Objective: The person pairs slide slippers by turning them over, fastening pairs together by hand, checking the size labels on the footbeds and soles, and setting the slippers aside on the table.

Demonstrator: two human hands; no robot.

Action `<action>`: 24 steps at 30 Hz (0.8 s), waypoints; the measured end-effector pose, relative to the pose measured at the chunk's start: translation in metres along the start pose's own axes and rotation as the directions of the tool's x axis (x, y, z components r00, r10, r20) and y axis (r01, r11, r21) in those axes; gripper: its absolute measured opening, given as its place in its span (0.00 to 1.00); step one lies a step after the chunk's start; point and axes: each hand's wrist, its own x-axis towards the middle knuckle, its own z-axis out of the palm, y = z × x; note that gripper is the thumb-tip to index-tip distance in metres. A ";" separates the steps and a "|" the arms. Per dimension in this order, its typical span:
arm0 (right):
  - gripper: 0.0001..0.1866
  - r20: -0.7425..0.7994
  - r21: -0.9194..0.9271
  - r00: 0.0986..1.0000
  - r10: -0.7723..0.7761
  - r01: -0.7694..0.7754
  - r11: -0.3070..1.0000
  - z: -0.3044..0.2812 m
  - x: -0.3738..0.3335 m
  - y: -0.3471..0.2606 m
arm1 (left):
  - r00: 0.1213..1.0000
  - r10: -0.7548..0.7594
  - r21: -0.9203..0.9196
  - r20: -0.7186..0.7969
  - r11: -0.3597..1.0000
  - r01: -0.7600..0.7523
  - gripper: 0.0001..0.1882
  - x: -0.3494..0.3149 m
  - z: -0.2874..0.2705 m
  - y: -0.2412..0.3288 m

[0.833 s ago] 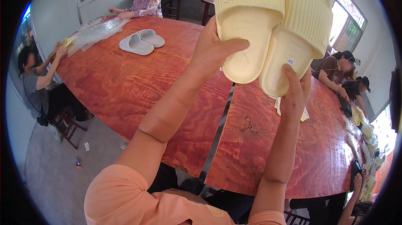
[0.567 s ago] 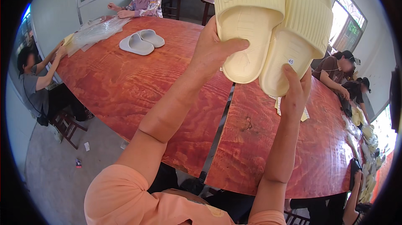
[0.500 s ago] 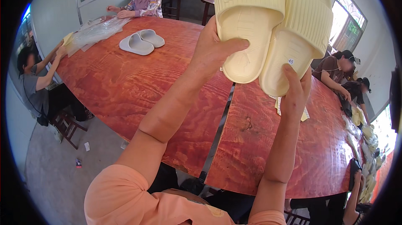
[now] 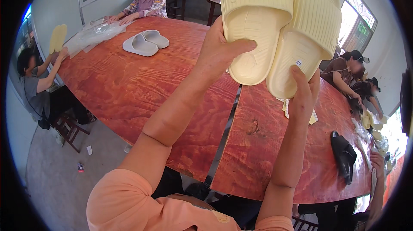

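Note:
Two pale yellow slippers with ribbed straps are held up before me, above the far part of the table. My left hand (image 4: 223,48) grips the left slipper (image 4: 254,29), its thumb lying across the footbed. The right slipper (image 4: 307,37) is in my right hand (image 4: 303,89), thumb on the heel beside a small round white sticker (image 4: 299,63). Both slippers tilt with their footbeds facing me, side by side, and their toe ends reach the top edge. Below my right hand, partly hidden by it, lie small paper strips (image 4: 313,117) on the table.
On the reddish wooden table (image 4: 180,102) sits a pair of light grey slippers (image 4: 145,43). Clear plastic bags (image 4: 97,37) lie at the far left. Black slippers (image 4: 343,157) rest near the right edge, by a co-worker's hand (image 4: 377,162). Other people sit around the table.
The black slippers now lie on the table at right, with the co-worker's hand withdrawn from them. The person at left has raised yellow slippers. My hands and slippers have hardly moved.

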 end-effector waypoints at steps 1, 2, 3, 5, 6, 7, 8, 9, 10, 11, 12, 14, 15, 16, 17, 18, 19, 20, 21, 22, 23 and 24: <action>0.22 0.001 0.000 1.000 0.000 0.000 1.000 0.001 0.000 0.000 | 1.000 0.000 0.000 -0.001 1.000 0.000 0.30 0.000 0.000 0.000; 0.23 -0.002 -0.005 1.000 0.006 -0.006 1.000 0.002 -0.001 0.000 | 1.000 0.001 -0.005 -0.004 1.000 -0.001 0.30 -0.001 -0.001 0.000; 0.23 -0.006 -0.013 1.000 0.010 -0.010 1.000 0.002 -0.001 -0.001 | 1.000 0.003 -0.014 -0.004 1.000 -0.003 0.30 0.000 -0.001 0.001; 0.23 -0.004 -0.019 1.000 0.006 -0.006 1.000 0.003 -0.001 -0.003 | 1.000 0.003 -0.027 -0.004 1.000 -0.003 0.30 -0.001 -0.001 0.003; 0.23 -0.006 -0.012 1.000 0.010 -0.010 1.000 0.000 0.000 -0.002 | 1.000 -0.003 -0.026 -0.002 1.000 0.003 0.30 0.000 0.001 0.001; 0.23 -0.009 -0.007 1.000 0.013 -0.013 1.000 -0.002 0.001 0.000 | 1.000 -0.006 -0.021 0.000 1.000 0.006 0.30 0.001 0.002 0.000; 0.23 -0.005 -0.006 1.000 0.017 -0.017 1.000 -0.005 0.002 0.001 | 1.000 -0.009 -0.008 0.000 1.000 0.009 0.30 0.002 0.003 -0.002; 0.23 0.004 -0.012 1.000 0.016 -0.016 1.000 -0.004 0.002 0.001 | 1.000 -0.007 -0.003 -0.002 1.000 0.007 0.30 0.001 0.002 -0.002; 0.23 0.005 -0.014 1.000 0.015 -0.015 1.000 -0.004 0.002 0.000 | 1.000 -0.005 -0.005 -0.003 1.000 0.005 0.30 0.001 0.001 -0.003; 0.23 0.011 -0.011 1.000 0.009 -0.009 1.000 -0.003 0.002 0.000 | 1.000 0.002 -0.006 -0.001 1.000 -0.002 0.29 0.002 0.001 -0.003; 0.23 0.017 -0.006 1.000 0.004 -0.004 1.000 -0.003 0.002 0.000 | 1.000 0.009 -0.006 0.001 1.000 -0.009 0.29 0.002 0.000 -0.003; 0.23 0.009 -0.005 1.000 0.009 -0.009 1.000 -0.002 0.002 0.000 | 1.000 0.008 -0.005 0.001 1.000 -0.008 0.29 0.001 0.000 -0.002; 0.23 0.001 -0.003 1.000 0.014 -0.014 1.000 -0.001 0.001 0.000 | 1.000 0.005 -0.004 0.000 1.000 -0.005 0.29 0.001 0.000 -0.002; 0.23 0.000 -0.003 1.000 0.014 -0.014 1.000 -0.002 0.001 0.001 | 1.000 0.005 -0.004 0.000 1.000 -0.005 0.29 0.001 -0.001 -0.002; 0.23 0.005 0.006 1.000 0.011 -0.011 1.000 -0.002 0.002 0.002 | 1.000 0.009 -0.006 0.007 1.000 -0.009 0.29 0.001 -0.001 -0.002; 0.23 0.010 0.016 1.000 0.008 -0.009 1.000 -0.003 0.002 0.003 | 1.000 0.013 -0.007 0.013 1.000 -0.013 0.30 0.001 -0.001 -0.002; 0.23 0.011 0.017 1.000 0.009 -0.009 1.000 -0.003 0.002 0.003 | 1.000 0.013 -0.006 0.013 1.000 -0.013 0.30 0.001 -0.001 -0.001; 0.23 0.009 0.017 1.000 0.013 -0.013 1.000 -0.004 0.002 0.004 | 1.000 0.010 -0.008 0.005 1.000 -0.009 0.30 0.000 -0.001 -0.001; 0.23 0.006 0.015 1.000 0.017 -0.017 1.000 -0.005 0.002 0.004 | 1.000 0.005 -0.014 -0.002 1.000 -0.005 0.30 0.000 0.000 -0.001; 0.23 0.005 0.013 1.000 0.017 -0.017 1.000 -0.005 0.002 0.004 | 1.000 0.005 -0.015 -0.001 1.000 -0.005 0.30 0.000 0.000 -0.002; 0.23 0.007 0.013 1.000 0.019 -0.019 1.000 -0.005 0.002 0.003 | 1.000 0.000 -0.014 -0.003 1.000 0.000 0.30 0.001 0.000 -0.002; 0.22 0.010 0.015 1.000 0.020 -0.020 1.000 -0.005 0.002 0.003 | 1.000 -0.005 -0.011 -0.005 1.000 0.005 0.30 0.001 0.001 -0.002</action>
